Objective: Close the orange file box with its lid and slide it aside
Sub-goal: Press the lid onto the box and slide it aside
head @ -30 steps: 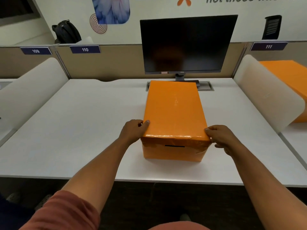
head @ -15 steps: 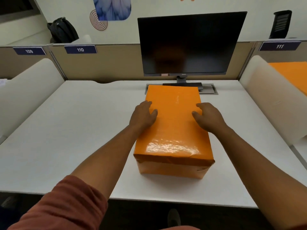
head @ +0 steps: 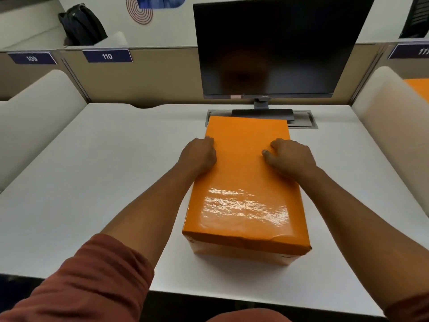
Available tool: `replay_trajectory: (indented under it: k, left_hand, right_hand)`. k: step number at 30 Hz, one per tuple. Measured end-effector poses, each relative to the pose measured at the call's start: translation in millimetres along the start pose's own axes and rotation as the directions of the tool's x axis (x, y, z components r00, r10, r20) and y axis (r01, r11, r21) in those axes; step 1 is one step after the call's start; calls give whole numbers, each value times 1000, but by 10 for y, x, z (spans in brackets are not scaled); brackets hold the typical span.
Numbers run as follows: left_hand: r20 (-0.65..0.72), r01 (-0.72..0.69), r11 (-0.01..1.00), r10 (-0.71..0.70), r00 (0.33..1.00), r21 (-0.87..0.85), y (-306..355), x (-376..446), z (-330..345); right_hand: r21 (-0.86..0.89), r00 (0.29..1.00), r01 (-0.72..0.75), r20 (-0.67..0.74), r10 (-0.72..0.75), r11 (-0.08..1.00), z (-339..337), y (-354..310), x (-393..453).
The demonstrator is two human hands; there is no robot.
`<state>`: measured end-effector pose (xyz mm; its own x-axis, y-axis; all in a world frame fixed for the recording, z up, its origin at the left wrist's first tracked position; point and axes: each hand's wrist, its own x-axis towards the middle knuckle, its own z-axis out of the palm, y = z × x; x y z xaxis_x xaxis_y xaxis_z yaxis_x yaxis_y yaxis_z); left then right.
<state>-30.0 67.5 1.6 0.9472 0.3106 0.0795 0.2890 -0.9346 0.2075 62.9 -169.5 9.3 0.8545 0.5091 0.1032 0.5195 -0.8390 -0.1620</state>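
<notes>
The orange file box (head: 246, 205) stands lengthwise on the white desk (head: 104, 170) in front of me, its glossy lid (head: 246, 131) seated on top. My left hand (head: 198, 156) lies on the lid's left edge about halfway along, fingers curled against it. My right hand (head: 290, 159) presses on the lid near its right edge, fingers bent and thumb pointing inward. Both hands touch the lid. The box's far end reaches the monitor's foot.
A dark monitor (head: 274, 47) stands behind the box over a grey cable hatch (head: 304, 123). Padded cream dividers rise at the left (head: 34, 117) and right (head: 394, 126). Another orange box (head: 420, 87) shows beyond the right divider. A black backpack (head: 81, 24) sits on the back ledge.
Both hands moved from the box's near corners forward along the lid to its middle. My view has come closer over the box.
</notes>
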Motion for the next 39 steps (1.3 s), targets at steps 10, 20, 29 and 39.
replay_trajectory:
  k: [10,20,29,39]
  left_hand:
    - [185,138,948,-87,979,-287,31,-171,-27]
    - [614,566,553,-121,780,-611,-307,-701,-50]
    - [452,467,586,-185,873,-663,-430,-967,-186]
    - [256,413,595,-334,907,-689,-1208,-1144,-522]
  right_hand:
    - [340,992,-129,42,122,932,-102,37,-228]
    - [742,774,-625,547,319,242,58,362,-892]
    - [784,817,-571,514,261,243,50,45,-985]
    - [832,889,-458,440,129,313,107,-815,-606]
